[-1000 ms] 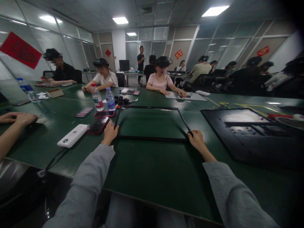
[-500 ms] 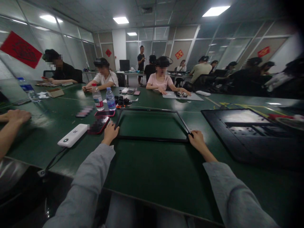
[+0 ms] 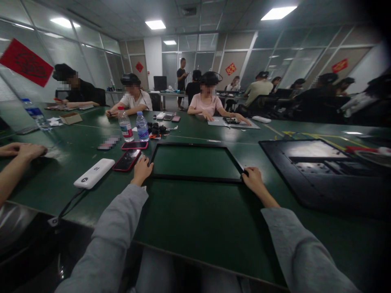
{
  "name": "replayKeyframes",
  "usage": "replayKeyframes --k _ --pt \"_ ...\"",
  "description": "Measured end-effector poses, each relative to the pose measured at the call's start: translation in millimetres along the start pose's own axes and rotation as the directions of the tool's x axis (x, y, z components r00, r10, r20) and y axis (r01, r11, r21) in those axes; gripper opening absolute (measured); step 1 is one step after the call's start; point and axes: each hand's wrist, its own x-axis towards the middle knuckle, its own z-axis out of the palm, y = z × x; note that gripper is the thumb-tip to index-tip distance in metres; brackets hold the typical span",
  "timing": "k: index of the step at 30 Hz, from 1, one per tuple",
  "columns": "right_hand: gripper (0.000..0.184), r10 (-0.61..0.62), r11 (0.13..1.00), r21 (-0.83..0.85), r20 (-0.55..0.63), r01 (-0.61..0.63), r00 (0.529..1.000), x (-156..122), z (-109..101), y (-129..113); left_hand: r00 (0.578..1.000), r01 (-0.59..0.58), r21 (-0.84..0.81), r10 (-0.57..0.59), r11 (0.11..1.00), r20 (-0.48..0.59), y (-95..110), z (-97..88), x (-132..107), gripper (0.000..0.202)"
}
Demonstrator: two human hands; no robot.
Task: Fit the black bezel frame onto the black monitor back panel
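Note:
A thin black rectangular frame [image 3: 197, 178], like a screen bezel, lies between my hands just over or on the green table [image 3: 195, 219]; I see the tabletop through its opening. My left hand [image 3: 142, 170] grips its left side near the front corner, fingers curled round the edge. At the right front corner, my right hand [image 3: 254, 179] is closed on the other side. Just left of my left hand lies a phone in a red case [image 3: 126, 160]. To the right of my right hand rests a large flat black panel [image 3: 324, 175] with cut-out sections.
A white power bank [image 3: 94, 173] with a cable lies on the left. Two plastic bottles [image 3: 124, 124] and another phone [image 3: 135, 145] stand or lie beyond. A neighbour's hands [image 3: 30, 151] rest at the left edge. Across the table a person in pink [image 3: 207, 101] handles a dark object.
The frame's far edge has tipped down slightly, while my hands stay in nearly the same place. The neighbour's hands at the left have shifted a little to the right.

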Motion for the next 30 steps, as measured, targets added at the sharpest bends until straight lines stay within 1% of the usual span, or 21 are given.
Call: replayKeyframes --k 5,12,18,24,30 --pt "0.033 0.019 1.000 0.016 -0.004 -0.019 1.000 0.1 -2.7 -4.1 1.000 0.007 -0.026 -0.007 1.000 -0.006 0.1 0.5 0.2 0.050" --pt "0.037 -0.022 1.000 0.001 -0.025 0.022 0.999 0.6 1.8 2.0 1.000 0.015 -0.078 -0.017 0.997 -0.026 1.7 -0.5 -1.3 0.044" --pt "0.039 -0.040 0.999 -0.016 -0.030 0.039 0.999 1.0 5.2 5.6 0.999 0.017 -0.101 -0.020 0.995 -0.027 6.6 -7.3 -4.9 0.040" --pt "0.037 -0.035 0.999 -0.006 -0.034 0.035 0.999 0.6 3.5 3.1 1.000 0.023 -0.112 -0.025 0.993 -0.016 9.7 -13.1 -8.0 0.039" --pt "0.033 -0.010 1.000 0.021 -0.038 0.011 0.999 -0.8 1.2 -0.1 0.999 0.033 -0.118 -0.033 0.992 -0.001 9.2 -11.6 -7.1 0.041"
